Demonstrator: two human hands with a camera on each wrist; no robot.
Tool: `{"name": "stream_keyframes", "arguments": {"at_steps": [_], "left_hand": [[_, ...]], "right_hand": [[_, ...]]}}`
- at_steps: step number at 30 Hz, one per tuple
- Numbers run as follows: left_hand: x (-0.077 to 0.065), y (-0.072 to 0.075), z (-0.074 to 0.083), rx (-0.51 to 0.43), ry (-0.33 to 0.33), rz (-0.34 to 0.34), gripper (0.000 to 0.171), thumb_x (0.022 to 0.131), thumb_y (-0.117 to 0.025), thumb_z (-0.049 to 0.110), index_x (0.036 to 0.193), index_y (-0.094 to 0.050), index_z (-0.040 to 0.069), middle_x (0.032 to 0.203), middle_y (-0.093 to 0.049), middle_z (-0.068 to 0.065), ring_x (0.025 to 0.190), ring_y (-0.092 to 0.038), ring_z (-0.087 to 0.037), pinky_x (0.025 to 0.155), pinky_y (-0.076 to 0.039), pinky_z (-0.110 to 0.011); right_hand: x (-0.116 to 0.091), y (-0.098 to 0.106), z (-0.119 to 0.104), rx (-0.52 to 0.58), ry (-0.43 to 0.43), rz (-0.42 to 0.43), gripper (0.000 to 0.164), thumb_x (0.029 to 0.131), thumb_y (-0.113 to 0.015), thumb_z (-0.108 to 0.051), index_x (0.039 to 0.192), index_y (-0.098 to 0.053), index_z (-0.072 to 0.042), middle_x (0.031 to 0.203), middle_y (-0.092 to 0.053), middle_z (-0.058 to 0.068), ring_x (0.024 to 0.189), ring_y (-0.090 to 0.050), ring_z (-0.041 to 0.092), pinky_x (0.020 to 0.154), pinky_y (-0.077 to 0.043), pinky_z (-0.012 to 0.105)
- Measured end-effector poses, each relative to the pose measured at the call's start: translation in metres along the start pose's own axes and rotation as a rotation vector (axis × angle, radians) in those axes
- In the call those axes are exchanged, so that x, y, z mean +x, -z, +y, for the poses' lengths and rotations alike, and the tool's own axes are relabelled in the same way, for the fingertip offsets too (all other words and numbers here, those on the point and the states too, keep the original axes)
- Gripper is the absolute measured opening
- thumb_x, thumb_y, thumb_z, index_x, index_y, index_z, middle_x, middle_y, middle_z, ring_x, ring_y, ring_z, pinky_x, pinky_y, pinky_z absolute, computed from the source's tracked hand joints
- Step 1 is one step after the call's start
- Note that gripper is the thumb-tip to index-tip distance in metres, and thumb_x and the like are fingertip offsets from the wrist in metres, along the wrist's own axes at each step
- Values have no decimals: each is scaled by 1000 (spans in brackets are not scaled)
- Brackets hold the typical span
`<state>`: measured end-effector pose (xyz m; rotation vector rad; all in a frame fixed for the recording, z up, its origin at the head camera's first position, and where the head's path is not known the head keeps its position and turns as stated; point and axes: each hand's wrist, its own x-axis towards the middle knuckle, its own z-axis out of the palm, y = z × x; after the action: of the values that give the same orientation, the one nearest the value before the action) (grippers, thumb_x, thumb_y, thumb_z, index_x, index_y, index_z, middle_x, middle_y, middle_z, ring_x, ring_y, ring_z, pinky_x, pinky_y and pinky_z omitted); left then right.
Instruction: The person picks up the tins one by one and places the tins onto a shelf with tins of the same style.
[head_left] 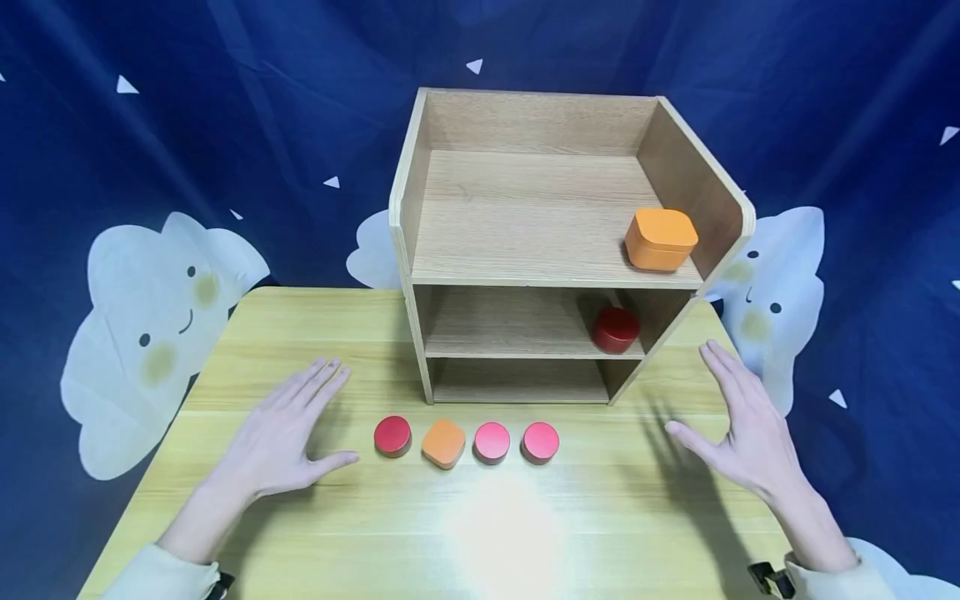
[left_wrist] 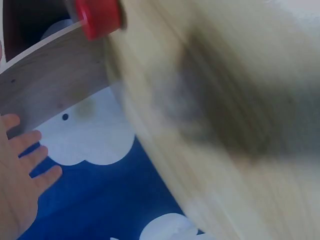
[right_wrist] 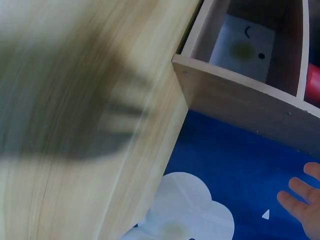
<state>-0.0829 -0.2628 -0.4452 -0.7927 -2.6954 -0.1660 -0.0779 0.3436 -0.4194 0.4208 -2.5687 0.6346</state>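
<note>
My left hand [head_left: 283,433] hovers over the table's left side, fingers straight and thumb spread, holding nothing. On the right, my right hand [head_left: 753,433] is likewise spread with nothing in it, beside the wooden shelf [head_left: 525,217]. Between the hands, in a row before the shelf, are a red round tin [head_left: 393,436], an orange rounded-square tin [head_left: 443,442], a pink round tin [head_left: 491,442] and another pink round tin [head_left: 540,442]. A larger orange box [head_left: 661,239] sits on the shelf's top board at right. On the middle board stands a dark red round tin [head_left: 616,330].
The light wood table [head_left: 337,550] carries a bright glare patch near its front. Behind hangs a dark blue cloth [head_left: 300,100] with white clouds and small triangles. The shelf's side panels rise around its top board.
</note>
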Motion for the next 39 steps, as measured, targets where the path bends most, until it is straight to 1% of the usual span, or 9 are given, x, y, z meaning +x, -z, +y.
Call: {"name": "stream_keyframes", "arguments": {"at_steps": [2,6,8,9,15,16,22,28,39], "left_hand": [[-1,-4,1,-8,-2,-20,110,81,-67,79,163,-39,11,162,-50,-17,148,-49,-39,136,-15,-31],[-3,-12,3,-26,-8,-52,109,80,-72,76,162,-40,11,163,-49,-15,148,-49,-38,120,-42,-53],[-4,-17,4,-34,-17,-65,109,80,-73,75,161,-41,10,163,-49,-14,149,-49,-37,118,-44,-55],[-4,-20,5,-43,-22,-72,108,80,-73,74,161,-41,10,163,-49,-14,149,-49,-36,124,-39,-51],[-3,-36,12,-70,-45,-105,106,79,-78,68,160,-42,11,161,-52,-13,148,-51,-34,126,-39,-49],[-3,-38,13,-73,-46,-110,105,78,-79,66,160,-43,10,161,-53,-13,147,-52,-35,119,-45,-53],[-2,-47,20,-96,-47,-131,100,79,-80,62,158,-46,10,158,-55,-14,145,-54,-37,117,-48,-56],[-1,-57,24,-134,-25,-138,94,81,-80,61,156,-49,12,155,-58,-10,142,-57,-36,115,-49,-57],[4,-69,28,-167,-31,-141,85,83,-81,53,152,-54,13,148,-63,-7,135,-61,-32,111,-52,-55]], "right_hand": [[2,-1,-1,39,0,22,110,67,-93,-41,161,-44,-15,163,-49,18,152,-44,39,129,-22,17],[7,-4,-2,128,-9,73,108,64,-94,-29,160,-46,-14,158,-53,22,150,-44,1,119,-24,5],[10,-6,-3,186,-4,110,104,65,-94,-22,158,-49,-11,155,-55,23,142,-44,-10,115,-30,3],[12,-7,-4,214,-5,123,102,65,-94,-17,157,-50,-10,155,-56,23,140,-46,-12,113,-32,2],[24,-13,-11,401,-25,205,91,64,-85,14,149,-57,-2,150,-63,14,133,-63,0,101,-50,6],[27,-13,-12,429,-31,217,89,64,-83,17,148,-58,-2,148,-65,13,130,-64,1,100,-51,6],[38,-20,-16,661,-53,284,75,70,-73,27,142,-58,11,139,-72,4,120,-72,6,94,-57,11],[45,-25,-17,963,-39,318,62,76,-65,31,136,-55,22,130,-76,11,110,-77,13,89,-61,17],[57,-29,-26,900,-162,316,53,82,-70,21,133,-65,10,116,-80,-8,99,-78,3,82,-60,12]]}}
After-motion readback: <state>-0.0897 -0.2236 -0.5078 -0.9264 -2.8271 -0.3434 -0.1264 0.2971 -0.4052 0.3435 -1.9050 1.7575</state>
